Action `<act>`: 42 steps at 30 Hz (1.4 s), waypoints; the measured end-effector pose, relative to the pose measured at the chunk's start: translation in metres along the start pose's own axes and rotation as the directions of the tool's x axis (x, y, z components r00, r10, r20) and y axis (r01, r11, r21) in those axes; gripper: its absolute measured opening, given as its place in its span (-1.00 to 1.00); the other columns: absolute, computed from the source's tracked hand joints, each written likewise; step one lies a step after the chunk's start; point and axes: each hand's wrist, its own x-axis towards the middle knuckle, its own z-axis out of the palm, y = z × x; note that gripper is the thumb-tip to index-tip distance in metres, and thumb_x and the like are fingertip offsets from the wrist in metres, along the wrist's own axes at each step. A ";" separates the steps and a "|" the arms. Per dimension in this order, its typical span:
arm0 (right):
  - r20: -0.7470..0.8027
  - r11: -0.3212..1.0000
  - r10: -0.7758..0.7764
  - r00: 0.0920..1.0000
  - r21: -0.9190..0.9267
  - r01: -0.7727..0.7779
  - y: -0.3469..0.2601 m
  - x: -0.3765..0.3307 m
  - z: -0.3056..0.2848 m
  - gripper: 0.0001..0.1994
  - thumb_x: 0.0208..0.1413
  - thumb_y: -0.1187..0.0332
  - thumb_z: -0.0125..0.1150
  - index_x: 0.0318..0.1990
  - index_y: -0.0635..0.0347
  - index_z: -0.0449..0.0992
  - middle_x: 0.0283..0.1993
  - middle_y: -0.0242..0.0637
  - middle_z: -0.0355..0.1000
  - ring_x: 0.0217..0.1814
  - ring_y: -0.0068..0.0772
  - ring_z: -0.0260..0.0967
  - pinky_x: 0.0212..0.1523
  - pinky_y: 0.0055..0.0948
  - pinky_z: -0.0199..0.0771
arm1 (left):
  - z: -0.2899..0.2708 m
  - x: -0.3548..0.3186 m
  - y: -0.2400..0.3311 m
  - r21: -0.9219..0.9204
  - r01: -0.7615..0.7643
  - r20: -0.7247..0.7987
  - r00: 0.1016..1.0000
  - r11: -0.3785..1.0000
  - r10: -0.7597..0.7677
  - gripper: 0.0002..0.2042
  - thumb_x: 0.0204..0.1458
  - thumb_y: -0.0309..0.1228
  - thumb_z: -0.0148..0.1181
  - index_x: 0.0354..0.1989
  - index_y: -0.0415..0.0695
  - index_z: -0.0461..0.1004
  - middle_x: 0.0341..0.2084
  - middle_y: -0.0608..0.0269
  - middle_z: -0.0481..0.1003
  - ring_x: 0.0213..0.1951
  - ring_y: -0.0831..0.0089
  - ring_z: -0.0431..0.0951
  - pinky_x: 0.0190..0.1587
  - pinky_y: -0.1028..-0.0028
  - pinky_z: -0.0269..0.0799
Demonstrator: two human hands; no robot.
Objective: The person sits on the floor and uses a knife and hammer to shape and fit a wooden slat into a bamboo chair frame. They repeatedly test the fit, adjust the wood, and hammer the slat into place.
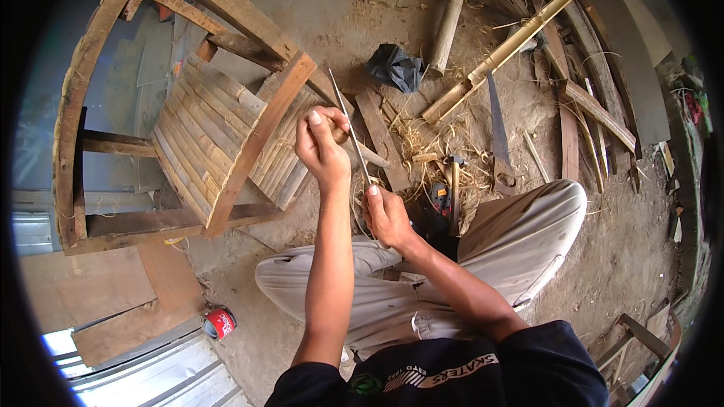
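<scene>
My right hand (388,217) is closed round the lower end of a long, narrow knife (350,124), whose blade points up and away, seen nearly edge-on. Just left of the blade, my left hand (324,143) is raised with its fingers curled and pressed together. Whatever it pinches is too thin or hidden to make out. A pale stick (371,154) shows behind the blade, beside my left hand. Below and right of my right hand, a hammer (454,192) stands head up near my leg.
At left stands a wooden frame (260,143) with bamboo slats (200,136). A handsaw (498,128), split bamboo (520,38), a black plastic bag (395,68) and curly shavings (430,132) lie ahead and right. A red can (219,324) sits at lower left.
</scene>
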 end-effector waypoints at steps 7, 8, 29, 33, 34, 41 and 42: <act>-0.099 0.803 0.547 0.831 -0.216 -0.555 0.043 0.010 -0.030 -0.25 0.32 -0.20 -0.27 -0.42 0.45 0.51 -0.72 -0.05 0.38 -0.71 -0.19 0.43 -0.63 -0.24 0.41 | -0.008 -0.003 0.003 -0.111 0.012 -0.082 0.996 0.994 -0.021 -0.66 0.36 -0.16 -0.11 -0.40 -0.14 0.24 -0.57 0.32 0.23 -0.51 0.56 0.22 -0.41 0.51 0.22; -0.022 0.896 0.397 0.918 -0.206 -0.393 0.050 0.008 -0.029 -0.25 0.32 -0.19 -0.27 -0.40 0.46 0.51 -0.69 -0.02 0.40 -0.67 -0.15 0.44 -0.58 -0.22 0.44 | -0.009 -0.004 0.002 -0.108 0.015 -0.088 0.996 0.994 -0.025 -0.66 0.35 -0.16 -0.11 -0.40 -0.14 0.24 -0.57 0.32 0.23 -0.50 0.56 0.22 -0.41 0.51 0.22; -0.092 0.884 0.380 0.920 -0.255 -0.391 0.063 -0.005 -0.040 -0.21 0.31 -0.21 -0.28 -0.54 0.47 0.50 -0.57 0.11 0.47 -0.41 0.00 0.54 -0.25 -0.12 0.50 | -0.017 0.009 0.008 -0.247 0.138 -0.195 0.962 0.959 -0.189 -0.55 0.27 -0.13 0.02 -0.67 -0.02 0.16 -0.86 0.41 0.12 -0.82 0.60 0.06 -0.72 0.53 -0.01; 0.084 0.954 0.168 0.982 -0.266 -0.141 0.058 -0.009 -0.031 -0.25 0.32 -0.17 -0.29 -0.40 0.48 0.55 -0.49 0.15 0.49 -0.29 0.05 0.55 -0.16 -0.12 0.49 | -0.025 0.010 0.006 -0.216 0.082 -0.438 0.882 0.973 -0.172 -0.56 0.31 -0.18 -0.04 -0.65 -0.06 0.16 -0.80 0.39 0.17 -0.77 0.60 0.11 -0.68 0.54 0.04; -0.034 0.907 0.317 0.948 -0.282 -0.313 0.061 -0.009 -0.031 -0.25 0.32 -0.17 -0.29 -0.35 0.48 0.56 -0.46 0.17 0.50 -0.25 0.10 0.55 -0.14 -0.11 0.49 | -0.028 0.013 0.006 -0.210 0.094 -0.476 0.860 0.973 -0.185 -0.56 0.31 -0.18 -0.04 -0.65 -0.05 0.15 -0.79 0.39 0.17 -0.76 0.60 0.11 -0.67 0.54 0.04; -0.156 0.827 0.327 0.932 -0.429 -0.362 0.088 -0.003 -0.054 -0.23 0.30 -0.20 -0.29 -0.29 0.50 0.56 -0.32 0.37 0.47 -0.10 0.32 0.48 -0.03 0.01 0.44 | -0.033 0.024 0.004 -0.172 0.103 -0.545 0.818 0.980 -0.182 -0.60 0.32 -0.18 -0.07 -0.59 -0.05 0.14 -0.78 0.38 0.15 -0.71 0.57 0.10 -0.60 0.51 0.06; -0.164 0.805 0.389 0.906 -0.418 -0.421 0.090 -0.004 -0.055 -0.22 0.30 -0.21 -0.30 -0.33 0.49 0.55 -0.35 0.35 0.47 -0.14 0.31 0.49 -0.07 0.00 0.45 | -0.032 0.024 0.004 -0.175 0.113 -0.552 0.811 0.978 -0.192 -0.59 0.32 -0.18 -0.06 -0.60 -0.05 0.13 -0.77 0.38 0.15 -0.71 0.57 0.10 -0.60 0.51 0.07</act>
